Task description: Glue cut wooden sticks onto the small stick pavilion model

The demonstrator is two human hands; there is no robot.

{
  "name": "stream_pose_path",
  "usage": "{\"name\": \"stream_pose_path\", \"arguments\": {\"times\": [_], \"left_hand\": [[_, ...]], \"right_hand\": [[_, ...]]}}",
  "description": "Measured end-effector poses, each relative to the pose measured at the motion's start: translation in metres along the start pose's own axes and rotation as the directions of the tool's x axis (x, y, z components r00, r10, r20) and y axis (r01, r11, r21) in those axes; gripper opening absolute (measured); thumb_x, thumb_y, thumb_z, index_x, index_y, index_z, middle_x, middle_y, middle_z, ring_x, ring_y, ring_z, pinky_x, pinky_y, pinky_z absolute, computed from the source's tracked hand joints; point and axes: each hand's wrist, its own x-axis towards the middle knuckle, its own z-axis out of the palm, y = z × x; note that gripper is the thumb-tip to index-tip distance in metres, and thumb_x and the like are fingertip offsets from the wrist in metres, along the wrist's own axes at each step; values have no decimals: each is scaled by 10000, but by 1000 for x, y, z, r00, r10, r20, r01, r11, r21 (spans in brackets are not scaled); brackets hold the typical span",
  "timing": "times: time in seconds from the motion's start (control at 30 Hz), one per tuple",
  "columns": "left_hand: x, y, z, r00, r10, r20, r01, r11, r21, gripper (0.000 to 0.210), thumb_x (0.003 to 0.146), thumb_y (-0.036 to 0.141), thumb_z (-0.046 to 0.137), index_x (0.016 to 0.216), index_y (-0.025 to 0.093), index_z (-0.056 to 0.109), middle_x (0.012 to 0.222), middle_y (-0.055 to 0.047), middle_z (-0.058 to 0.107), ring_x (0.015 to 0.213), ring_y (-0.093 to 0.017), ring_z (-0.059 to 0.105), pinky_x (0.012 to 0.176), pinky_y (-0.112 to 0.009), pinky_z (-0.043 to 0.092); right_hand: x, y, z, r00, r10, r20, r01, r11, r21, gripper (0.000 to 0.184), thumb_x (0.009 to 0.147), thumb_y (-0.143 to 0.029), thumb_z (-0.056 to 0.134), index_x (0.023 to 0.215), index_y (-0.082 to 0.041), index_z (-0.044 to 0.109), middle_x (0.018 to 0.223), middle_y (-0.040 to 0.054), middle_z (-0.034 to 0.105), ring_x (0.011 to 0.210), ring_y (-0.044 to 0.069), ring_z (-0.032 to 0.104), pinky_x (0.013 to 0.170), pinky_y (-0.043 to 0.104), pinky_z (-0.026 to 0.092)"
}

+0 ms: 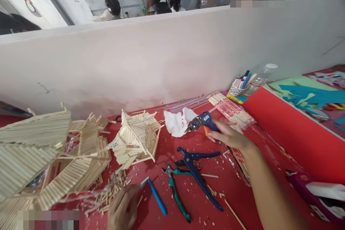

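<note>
My right hand (228, 136) is wrapped round the grip of a blue glue gun (203, 120) with an orange trigger. Its nozzle points left, over a crumpled white tissue (175, 122). Low in the view, my left hand (122, 206) is curled beside a heap of short stick offcuts (114, 187); what its fingers hold, if anything, is hidden. Just right of it lies a blue pen-like tool (157, 197). Beyond the left hand stands a small pointed roof model (136, 136) built from thin wooden sticks.
A larger stick-built model (51, 161) fills the left. Green-handled cutters (175, 190) and a blue cutting tool (199, 176) lie mid-table. Bagged sticks (231, 109), a pen cup (238, 86), a red board (293, 133) and a tissue pack (318, 194) are at right. A white partition (134, 64) stands behind.
</note>
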Motion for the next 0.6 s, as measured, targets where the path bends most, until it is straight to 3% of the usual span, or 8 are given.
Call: {"name": "stream_pose_path", "arguments": {"times": [0.1,0.23,0.33,0.43,0.6], "left_hand": [[3,-2,0,1000,8,1,-8,1000,-16,254,943,17,525,1029,200,678,876,-22,757,786,-115,740,774,-187,576],[6,-1,-3,999,-7,-51,7,1000,-8,234,946,58,561,1087,200,682,893,-30,760,771,-131,735,751,-206,582],[8,6,-7,999,-7,-53,7,1000,-13,263,947,49,543,1096,212,686,915,-35,765,801,-141,738,778,-223,588],[8,12,-12,1000,-7,-21,6,999,-47,301,947,25,510,1098,216,687,925,-37,762,823,-136,737,777,-213,584],[11,15,-17,1000,-3,-17,1,997,-80,290,952,24,511,1086,208,690,911,-36,745,817,-132,727,764,-207,578]], "right_hand": [[1,-1,1,999,39,-8,-39,999,17,253,904,-458,584,835,-225,513,683,-11,596,613,146,532,612,286,445],[4,0,6,990,102,-102,-100,995,24,288,812,-465,688,893,-217,567,755,10,651,674,170,573,628,299,449],[7,-2,12,975,22,-220,-6,997,77,313,781,-474,722,907,-215,599,711,-4,617,669,175,563,634,305,445],[10,-6,19,969,-53,-239,106,971,215,341,754,-494,749,876,-207,611,728,7,640,623,156,554,607,297,440],[16,-9,32,976,6,-215,77,924,375,322,690,-416,802,866,-199,642,755,22,698,593,141,582,586,277,456]]}}
